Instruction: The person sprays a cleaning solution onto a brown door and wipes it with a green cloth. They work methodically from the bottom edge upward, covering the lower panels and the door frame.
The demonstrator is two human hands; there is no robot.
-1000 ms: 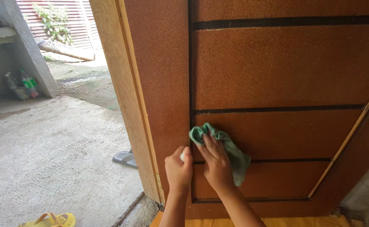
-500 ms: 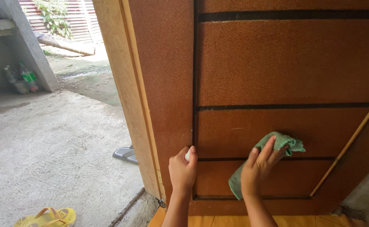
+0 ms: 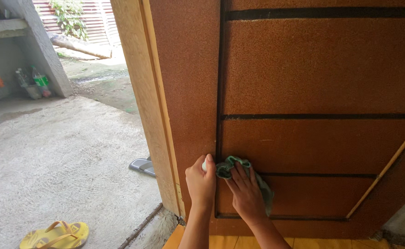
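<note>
Right hand [image 3: 246, 196] presses the green cloth [image 3: 239, 173] flat against the brown door [image 3: 318, 78] near its left groove; left hand [image 3: 201, 182] is curled around a small white object [image 3: 205, 164] beside it; judging by position, only the lower panels are being wiped; upper ones look untouched.

Your hands sit low on the door [image 3: 313, 83].
Your right hand [image 3: 247, 196] presses a cloth [image 3: 232, 164] against it; your left hand [image 3: 201, 182] is just beside; a sandal [image 3: 55, 234] lies left, outside.
</note>
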